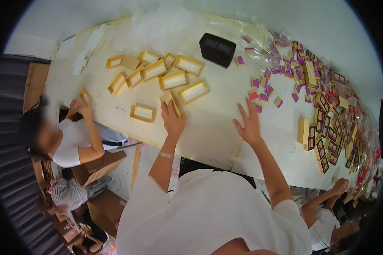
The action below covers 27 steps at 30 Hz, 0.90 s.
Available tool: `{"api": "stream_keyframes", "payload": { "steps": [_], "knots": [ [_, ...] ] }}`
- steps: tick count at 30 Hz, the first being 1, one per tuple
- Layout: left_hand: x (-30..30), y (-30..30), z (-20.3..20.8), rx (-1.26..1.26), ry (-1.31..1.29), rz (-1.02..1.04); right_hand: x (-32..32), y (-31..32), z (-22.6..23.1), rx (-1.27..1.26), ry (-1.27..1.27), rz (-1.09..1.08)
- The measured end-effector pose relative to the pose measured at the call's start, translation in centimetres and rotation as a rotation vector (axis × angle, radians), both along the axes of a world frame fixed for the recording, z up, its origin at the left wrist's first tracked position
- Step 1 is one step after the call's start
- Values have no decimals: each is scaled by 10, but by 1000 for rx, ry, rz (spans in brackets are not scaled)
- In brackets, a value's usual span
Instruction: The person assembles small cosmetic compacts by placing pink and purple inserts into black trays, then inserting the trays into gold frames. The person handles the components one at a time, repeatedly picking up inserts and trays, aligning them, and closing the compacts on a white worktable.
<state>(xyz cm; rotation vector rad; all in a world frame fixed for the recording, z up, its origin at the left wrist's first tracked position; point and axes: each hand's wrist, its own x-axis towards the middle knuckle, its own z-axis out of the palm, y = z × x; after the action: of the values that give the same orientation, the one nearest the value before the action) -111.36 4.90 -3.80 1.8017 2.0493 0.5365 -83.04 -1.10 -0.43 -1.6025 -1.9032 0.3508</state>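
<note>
My left hand (173, 122) has its fingers over a small gold cardboard box (167, 97) on the table and grips it; part of the box is hidden under the fingers. My right hand (250, 126) holds nothing, its fingers spread just above the tabletop. Past those fingertips lie small gold-and-purple blocks (278, 102) and a pinkish-red one (253, 95). Beside my left hand are open, shallow gold box trays with white insides, one (143, 113) to its left and another (193, 92) to its right. Several more gold trays (153, 69) lie grouped farther back.
A dark brown plastic tray (217, 50) stands at the back. Many purple blocks cover the back right, with finished-looking windowed boxes (320, 149) heaped at the right. A co-worker (68, 142) at the left handles a gold tray (85, 96); another person's hands (340, 186) are at the lower right.
</note>
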Motion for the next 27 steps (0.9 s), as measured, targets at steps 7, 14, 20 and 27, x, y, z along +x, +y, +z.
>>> {"api": "stream_keyframes", "payload": {
  "steps": [7,14,20,27],
  "knots": [
    [-60,-54,36,-941,-1353,-14,-133,142,-27,-57,-267,147],
    [-30,4,-13,-421,-643,-400,-110,108,-57,-236,-397,-22],
    [-19,6,3,-16,-237,-410,-80,75,-6,-70,-334,-47],
    [24,49,15,188,-244,-573,-31,190,52,324,-357,-288]
  ]
}}
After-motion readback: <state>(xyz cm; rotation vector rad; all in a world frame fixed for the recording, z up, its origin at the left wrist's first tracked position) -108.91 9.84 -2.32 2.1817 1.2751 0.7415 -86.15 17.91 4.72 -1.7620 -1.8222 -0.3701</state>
